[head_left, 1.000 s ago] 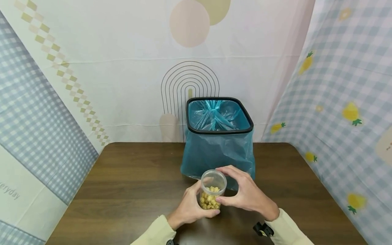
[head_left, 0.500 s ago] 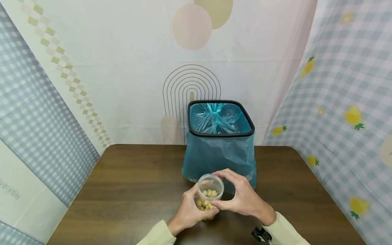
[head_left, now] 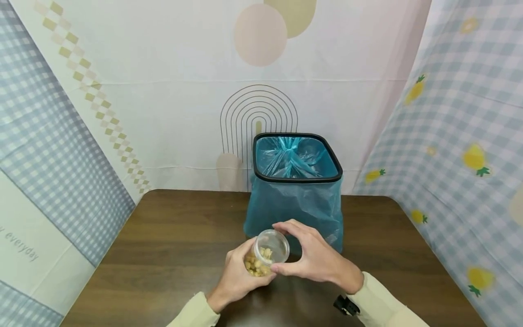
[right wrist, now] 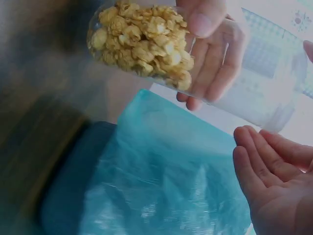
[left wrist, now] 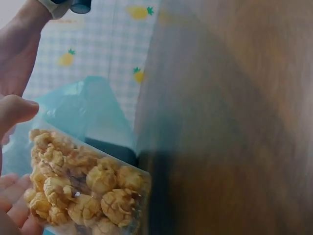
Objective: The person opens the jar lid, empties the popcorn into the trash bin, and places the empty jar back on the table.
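The left hand (head_left: pixel 236 274) curls round the popcorn jar (head_left: pixel 263 258), tilted at its two o'clock; the right hand (head_left: pixel 313 258), half-curled, grips the jar's top at its nine o'clock

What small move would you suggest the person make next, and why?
I'd probably have the left hand tip the clear jar more upright: it leans toward the right hand, and the popcorn fills only its lower part, so it might shift.

Your left sleeve (head_left: pixel 195 312) and right sleeve (head_left: pixel 384 303) are plain, pale creamy yellow and reach down to the wrists. At your right cuff (head_left: pixel 361 289) you wear a small, blocky black device (head_left: pixel 346 305).
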{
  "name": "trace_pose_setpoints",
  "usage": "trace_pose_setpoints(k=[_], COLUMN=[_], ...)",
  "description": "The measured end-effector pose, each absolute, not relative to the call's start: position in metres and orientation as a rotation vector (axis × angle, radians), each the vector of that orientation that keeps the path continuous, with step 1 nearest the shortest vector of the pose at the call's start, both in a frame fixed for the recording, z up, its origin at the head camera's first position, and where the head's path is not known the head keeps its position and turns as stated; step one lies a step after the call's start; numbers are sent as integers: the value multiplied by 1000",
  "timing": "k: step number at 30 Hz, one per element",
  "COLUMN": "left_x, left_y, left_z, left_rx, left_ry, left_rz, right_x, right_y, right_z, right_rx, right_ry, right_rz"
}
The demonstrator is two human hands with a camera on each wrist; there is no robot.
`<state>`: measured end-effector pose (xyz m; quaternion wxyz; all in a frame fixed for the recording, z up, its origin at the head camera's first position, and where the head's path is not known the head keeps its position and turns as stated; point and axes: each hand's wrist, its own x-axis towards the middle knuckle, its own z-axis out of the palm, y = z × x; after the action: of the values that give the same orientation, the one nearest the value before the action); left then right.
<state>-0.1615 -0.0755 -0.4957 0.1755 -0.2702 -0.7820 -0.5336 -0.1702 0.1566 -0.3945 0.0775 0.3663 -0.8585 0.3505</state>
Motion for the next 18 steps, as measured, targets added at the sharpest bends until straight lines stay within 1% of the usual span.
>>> trace_pose_setpoints(k=[4, 9, 18], left_x=[-165, -167, -169], left_y=[-82, -89, -100], left_z=[-488, -482, -476], left_rx=[-753, -656, -574], left_ry=[-2250, -2299, -2279], left_rz=[-1272, -936, -571], right_x=[-173, -174, -174], right_y=[153, 148, 135], right_z=[-379, -369, -372], right_rx=[1070, 998, 892], right_ry=[-2612, -2687, -2765], right_rz=[994, 919, 834])
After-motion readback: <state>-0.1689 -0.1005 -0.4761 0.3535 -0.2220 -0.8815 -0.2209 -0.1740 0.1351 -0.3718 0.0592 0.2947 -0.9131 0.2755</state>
